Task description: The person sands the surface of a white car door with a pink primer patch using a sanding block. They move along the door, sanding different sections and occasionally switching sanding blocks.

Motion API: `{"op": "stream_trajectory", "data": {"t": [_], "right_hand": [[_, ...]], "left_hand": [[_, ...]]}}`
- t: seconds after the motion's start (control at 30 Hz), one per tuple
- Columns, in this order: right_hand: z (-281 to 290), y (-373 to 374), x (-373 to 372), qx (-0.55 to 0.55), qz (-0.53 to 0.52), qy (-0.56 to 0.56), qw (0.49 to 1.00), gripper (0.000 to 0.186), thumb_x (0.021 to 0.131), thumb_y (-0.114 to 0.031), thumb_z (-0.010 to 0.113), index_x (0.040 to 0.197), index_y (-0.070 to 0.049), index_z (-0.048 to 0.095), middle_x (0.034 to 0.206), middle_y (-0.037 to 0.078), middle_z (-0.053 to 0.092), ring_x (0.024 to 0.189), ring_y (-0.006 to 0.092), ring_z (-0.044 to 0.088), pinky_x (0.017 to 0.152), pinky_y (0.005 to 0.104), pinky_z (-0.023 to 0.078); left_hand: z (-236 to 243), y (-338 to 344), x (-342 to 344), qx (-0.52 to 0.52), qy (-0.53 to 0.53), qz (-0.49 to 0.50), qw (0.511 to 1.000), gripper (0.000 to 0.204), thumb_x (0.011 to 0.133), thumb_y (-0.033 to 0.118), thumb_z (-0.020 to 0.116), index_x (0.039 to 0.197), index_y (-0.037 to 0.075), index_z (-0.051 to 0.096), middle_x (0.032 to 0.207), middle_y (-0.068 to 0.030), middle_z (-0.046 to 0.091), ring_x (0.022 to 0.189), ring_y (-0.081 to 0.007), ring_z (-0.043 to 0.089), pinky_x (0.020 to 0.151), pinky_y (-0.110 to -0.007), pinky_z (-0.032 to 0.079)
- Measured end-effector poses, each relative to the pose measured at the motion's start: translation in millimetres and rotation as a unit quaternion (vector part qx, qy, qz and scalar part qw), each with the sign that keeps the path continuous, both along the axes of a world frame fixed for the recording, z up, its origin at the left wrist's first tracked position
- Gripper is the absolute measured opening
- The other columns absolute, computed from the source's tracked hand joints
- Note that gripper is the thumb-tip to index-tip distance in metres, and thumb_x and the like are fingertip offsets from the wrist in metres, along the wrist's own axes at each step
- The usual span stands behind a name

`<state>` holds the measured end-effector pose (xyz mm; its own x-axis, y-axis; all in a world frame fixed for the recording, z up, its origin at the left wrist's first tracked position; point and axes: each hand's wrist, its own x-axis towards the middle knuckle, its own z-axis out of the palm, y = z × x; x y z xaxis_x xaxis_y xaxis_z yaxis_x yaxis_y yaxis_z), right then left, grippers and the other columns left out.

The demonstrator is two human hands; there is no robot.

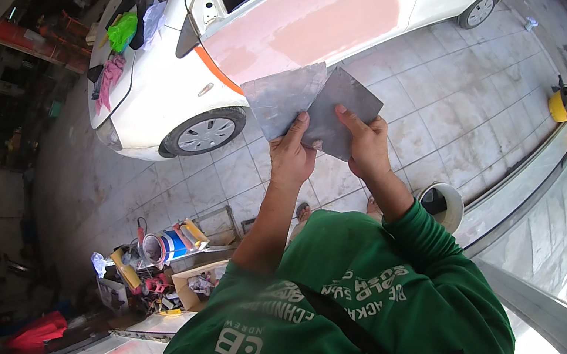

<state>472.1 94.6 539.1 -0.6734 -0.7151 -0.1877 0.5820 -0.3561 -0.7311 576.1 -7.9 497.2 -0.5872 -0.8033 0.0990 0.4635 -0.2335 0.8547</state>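
My left hand (295, 141) grips a light grey, thin square sheet (278, 94) at its lower right edge, with my thumb pressed on it. My right hand (359, 139) grips a dark grey sheet (341, 100), thumb on its face. The two sheets are side by side, meeting or overlapping in front of me, above the floor. Beyond them stands a white car (146, 56) with a pinkish filler patch (327, 4) on its side and orange tape (215, 68) near the front.
A white bucket (450, 205) stands right of my legs. Cans, tools and boxes (157, 261) are piled at lower left. Coloured cloths (120, 31) lie on the car's bonnet. A yellow machine (559, 107) stands far right on the tiled floor (438, 105), beside a ledge.
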Motion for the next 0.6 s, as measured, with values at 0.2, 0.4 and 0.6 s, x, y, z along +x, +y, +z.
{"op": "stream_trajectory", "data": {"t": [0.2,0.4,0.6], "right_hand": [[7,7,-16,0.033,0.015,0.076,0.996,0.028,0.092,-0.010,0.069,0.110,0.011,0.065,0.101,0.014,0.071,0.084,0.0195,0.069,0.071,0.0319,0.057],[18,19,-22,0.060,0.065,0.078,0.993,0.027,0.091,-0.012,0.071,0.109,0.008,0.068,0.097,0.013,0.072,0.083,0.0171,0.068,0.071,0.0318,0.057],[30,28,-33,0.092,0.191,0.227,0.950,0.024,0.093,-0.009,0.069,0.113,0.005,0.069,0.099,0.008,0.074,0.086,0.0109,0.066,0.077,0.0283,0.055]], "left_hand": [[17,7,0,-0.009,0.043,-0.028,0.999,0.030,0.099,0.001,0.059,0.128,0.007,0.060,0.126,-0.0054,0.064,0.115,-0.0180,0.061,0.099,-0.035,0.051],[32,2,16,-0.256,-0.184,-0.051,0.948,0.025,0.098,0.011,0.065,0.119,-0.003,0.064,0.104,-0.0070,0.070,0.092,-0.0121,0.062,0.082,-0.029,0.052],[50,-5,30,-0.227,-0.201,-0.269,0.914,0.033,0.098,0.020,0.066,0.119,-0.004,0.062,0.102,-0.0082,0.071,0.094,-0.0141,0.064,0.081,-0.032,0.053]]}}
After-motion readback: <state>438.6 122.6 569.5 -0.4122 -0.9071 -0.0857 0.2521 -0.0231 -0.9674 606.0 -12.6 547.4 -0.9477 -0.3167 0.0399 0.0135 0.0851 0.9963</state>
